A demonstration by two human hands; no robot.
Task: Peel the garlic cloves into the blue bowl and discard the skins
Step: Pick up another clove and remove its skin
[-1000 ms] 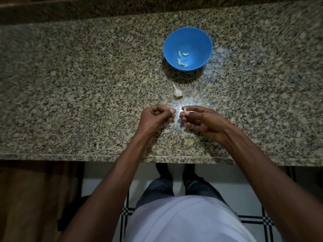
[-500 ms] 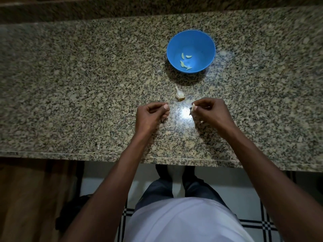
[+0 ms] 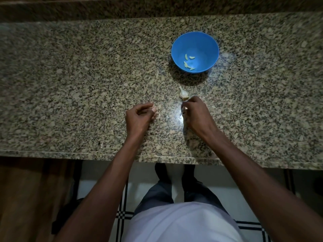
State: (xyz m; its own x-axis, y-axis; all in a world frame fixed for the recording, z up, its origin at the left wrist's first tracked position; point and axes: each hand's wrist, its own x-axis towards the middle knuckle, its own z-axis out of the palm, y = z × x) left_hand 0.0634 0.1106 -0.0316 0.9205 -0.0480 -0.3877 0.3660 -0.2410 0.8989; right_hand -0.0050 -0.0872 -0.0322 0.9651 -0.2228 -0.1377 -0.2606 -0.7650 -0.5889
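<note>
four or five peeled cloves are lying in the blue bowl on the counter. the garlic head, partly stripped, is waiting just beside the right hand, whose grip is pinching a pale clove. the left hand is pinching a skin scrap, so discarding looks undone.

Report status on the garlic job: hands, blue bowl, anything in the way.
Left hand pinching a papery skin scrap. Right hand pinching a pale clove. Round blue plastic bowl holds peeled cloves. Partial white garlic bulb between right hand and bowl.
</note>
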